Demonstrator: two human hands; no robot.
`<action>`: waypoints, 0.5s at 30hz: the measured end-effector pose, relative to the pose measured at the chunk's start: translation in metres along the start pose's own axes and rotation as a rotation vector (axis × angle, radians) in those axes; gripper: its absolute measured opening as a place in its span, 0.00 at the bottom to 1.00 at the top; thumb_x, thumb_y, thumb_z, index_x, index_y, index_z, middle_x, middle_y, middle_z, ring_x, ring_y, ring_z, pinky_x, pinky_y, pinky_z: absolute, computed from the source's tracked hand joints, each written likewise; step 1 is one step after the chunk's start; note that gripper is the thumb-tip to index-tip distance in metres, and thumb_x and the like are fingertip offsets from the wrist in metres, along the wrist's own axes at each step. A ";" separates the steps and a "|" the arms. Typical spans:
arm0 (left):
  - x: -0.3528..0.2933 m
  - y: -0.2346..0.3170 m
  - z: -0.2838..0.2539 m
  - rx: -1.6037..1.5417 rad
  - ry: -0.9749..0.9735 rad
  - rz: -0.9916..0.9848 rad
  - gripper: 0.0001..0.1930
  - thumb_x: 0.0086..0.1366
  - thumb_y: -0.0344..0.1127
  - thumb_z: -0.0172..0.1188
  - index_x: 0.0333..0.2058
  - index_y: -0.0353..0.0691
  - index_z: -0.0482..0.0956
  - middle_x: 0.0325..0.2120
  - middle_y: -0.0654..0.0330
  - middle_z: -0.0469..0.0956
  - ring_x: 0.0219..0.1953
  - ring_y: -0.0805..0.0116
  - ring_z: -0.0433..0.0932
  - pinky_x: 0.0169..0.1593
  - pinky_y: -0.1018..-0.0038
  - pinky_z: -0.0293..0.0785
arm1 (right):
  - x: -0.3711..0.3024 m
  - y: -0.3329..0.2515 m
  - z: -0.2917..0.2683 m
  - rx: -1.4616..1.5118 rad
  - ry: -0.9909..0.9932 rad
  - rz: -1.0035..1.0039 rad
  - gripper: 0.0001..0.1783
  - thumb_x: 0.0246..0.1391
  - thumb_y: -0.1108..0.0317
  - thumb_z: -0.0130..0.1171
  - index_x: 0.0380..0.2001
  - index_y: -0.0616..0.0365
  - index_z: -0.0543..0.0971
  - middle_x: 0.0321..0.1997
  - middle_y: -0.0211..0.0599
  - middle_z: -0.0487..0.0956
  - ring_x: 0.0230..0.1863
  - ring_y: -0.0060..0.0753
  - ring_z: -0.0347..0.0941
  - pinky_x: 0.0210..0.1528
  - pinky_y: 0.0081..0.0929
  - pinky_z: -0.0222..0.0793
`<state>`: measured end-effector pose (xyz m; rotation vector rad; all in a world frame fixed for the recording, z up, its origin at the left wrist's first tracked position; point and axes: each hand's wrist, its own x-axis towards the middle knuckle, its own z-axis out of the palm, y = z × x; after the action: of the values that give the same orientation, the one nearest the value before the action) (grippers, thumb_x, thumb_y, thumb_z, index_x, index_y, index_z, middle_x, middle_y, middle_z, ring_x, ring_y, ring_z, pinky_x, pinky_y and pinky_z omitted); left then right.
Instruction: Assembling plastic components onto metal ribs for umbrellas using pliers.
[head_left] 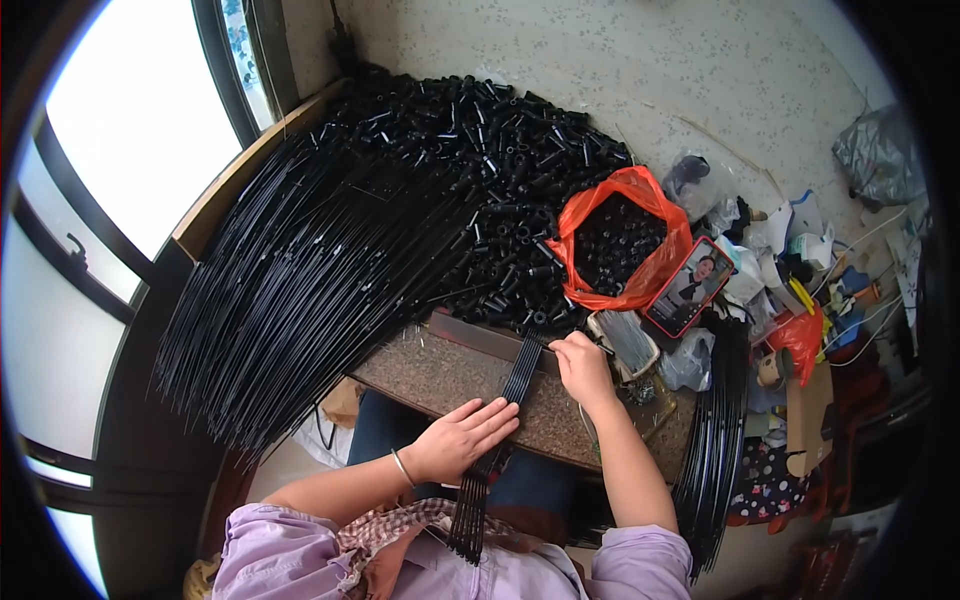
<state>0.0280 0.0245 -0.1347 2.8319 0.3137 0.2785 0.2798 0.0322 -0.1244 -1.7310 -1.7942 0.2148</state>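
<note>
A narrow row of thin black rods [521, 370] lies side by side across the brown speckled tabletop [420, 375] and hangs over its front edge toward my lap. My left hand [462, 440] rests flat on these rods at the edge, fingers stretched out together. Close to their far end, on the right, my right hand [582, 368] is closed in a pinch. Whatever it holds is too small or hidden to make out. A dark flat bar [475, 337] runs along the tabletop under the rods' far end.
A large heap of long black rods [300, 290] covers the left side. Short black tubes [510, 150] pile up behind. To the right are a red plastic bag [640, 183] of small dark parts, a phone [690, 288], a clear box [627, 342] and another rod bundle [712, 450].
</note>
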 end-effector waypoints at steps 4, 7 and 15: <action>-0.001 0.001 -0.001 0.018 0.000 0.006 0.39 0.49 0.45 0.53 0.59 0.35 0.53 0.62 0.53 0.50 0.64 0.62 0.48 0.63 0.65 0.46 | -0.002 0.004 0.002 0.014 -0.012 0.032 0.06 0.47 0.75 0.52 0.29 0.59 0.78 0.29 0.42 0.73 0.31 0.48 0.73 0.33 0.37 0.69; -0.002 0.002 -0.003 0.011 -0.004 0.012 0.40 0.48 0.43 0.53 0.59 0.35 0.52 0.62 0.53 0.49 0.65 0.62 0.48 0.63 0.65 0.46 | 0.000 -0.004 0.006 -0.050 -0.008 0.010 0.06 0.47 0.74 0.52 0.29 0.58 0.78 0.29 0.42 0.74 0.31 0.48 0.73 0.33 0.37 0.69; -0.005 0.001 0.001 -0.036 0.024 0.004 0.43 0.44 0.39 0.56 0.60 0.34 0.49 0.63 0.53 0.47 0.65 0.61 0.47 0.63 0.65 0.45 | 0.012 0.005 0.000 -0.345 0.103 -0.341 0.04 0.42 0.70 0.59 0.24 0.55 0.74 0.25 0.32 0.71 0.31 0.35 0.68 0.32 0.31 0.66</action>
<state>0.0234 0.0221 -0.1358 2.7956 0.3054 0.3166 0.2847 0.0439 -0.1234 -1.5853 -2.1023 -0.3389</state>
